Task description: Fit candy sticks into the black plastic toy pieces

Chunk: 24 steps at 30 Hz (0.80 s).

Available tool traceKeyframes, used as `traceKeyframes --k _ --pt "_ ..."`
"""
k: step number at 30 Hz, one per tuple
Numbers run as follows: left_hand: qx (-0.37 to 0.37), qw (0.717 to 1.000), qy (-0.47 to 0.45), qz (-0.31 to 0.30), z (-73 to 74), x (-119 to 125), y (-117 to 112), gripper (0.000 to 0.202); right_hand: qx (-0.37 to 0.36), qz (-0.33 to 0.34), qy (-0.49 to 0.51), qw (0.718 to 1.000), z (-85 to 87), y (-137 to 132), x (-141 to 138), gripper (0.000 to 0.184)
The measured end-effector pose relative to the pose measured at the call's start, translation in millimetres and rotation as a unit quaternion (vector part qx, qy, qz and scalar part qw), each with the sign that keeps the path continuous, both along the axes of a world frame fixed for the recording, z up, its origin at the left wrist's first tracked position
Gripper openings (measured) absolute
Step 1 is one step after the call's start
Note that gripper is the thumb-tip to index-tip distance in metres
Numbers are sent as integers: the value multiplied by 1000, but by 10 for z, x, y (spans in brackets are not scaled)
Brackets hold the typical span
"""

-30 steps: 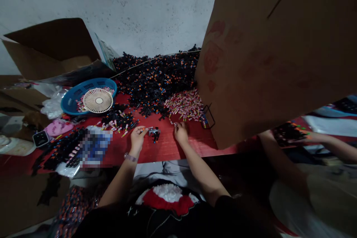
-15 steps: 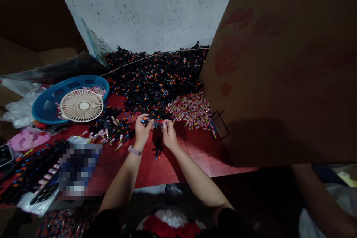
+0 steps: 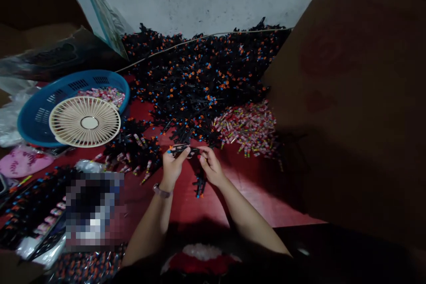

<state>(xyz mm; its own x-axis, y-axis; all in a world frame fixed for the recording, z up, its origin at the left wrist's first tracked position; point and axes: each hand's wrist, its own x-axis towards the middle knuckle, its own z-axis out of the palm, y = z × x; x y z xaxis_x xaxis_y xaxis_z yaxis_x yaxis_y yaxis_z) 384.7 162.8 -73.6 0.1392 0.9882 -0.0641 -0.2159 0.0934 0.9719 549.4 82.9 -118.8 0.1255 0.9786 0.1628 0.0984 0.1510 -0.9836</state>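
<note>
Over the red table (image 3: 253, 195), my left hand (image 3: 173, 166) and my right hand (image 3: 209, 166) pinch the two ends of a thin black stick part (image 3: 182, 149) with a blue tip, held level between them. A pink wristband sits on my left wrist. Just below the hands lies a small bunch of black parts (image 3: 199, 184). Behind the hands rises a big heap of black parts with orange and blue tips (image 3: 206, 80). A smaller heap of pink and white tubes (image 3: 248, 126) lies to the right of the hands.
A blue basket (image 3: 36, 111) holding a cream round fan (image 3: 84, 120) and some pink tubes stands at the left. A large cardboard box (image 3: 359, 97) walls off the right side. More black parts and a plastic bag lie at the lower left; a pink pouch (image 3: 20, 163) at far left.
The hands came together from apart on the table and picked up the black stick part, now held between both. The camera has tilted closer to the table.
</note>
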Motion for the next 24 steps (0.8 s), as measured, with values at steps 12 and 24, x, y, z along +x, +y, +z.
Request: traceKeyframes --k 12,24 --pt "-28 998 -27 -52 75 -52 4 47 -24 73 24 997 133 -72 -11 57" --pt "15 1000 7 -22 41 -4 -47 38 -1 105 3 994 294 -100 190 56"
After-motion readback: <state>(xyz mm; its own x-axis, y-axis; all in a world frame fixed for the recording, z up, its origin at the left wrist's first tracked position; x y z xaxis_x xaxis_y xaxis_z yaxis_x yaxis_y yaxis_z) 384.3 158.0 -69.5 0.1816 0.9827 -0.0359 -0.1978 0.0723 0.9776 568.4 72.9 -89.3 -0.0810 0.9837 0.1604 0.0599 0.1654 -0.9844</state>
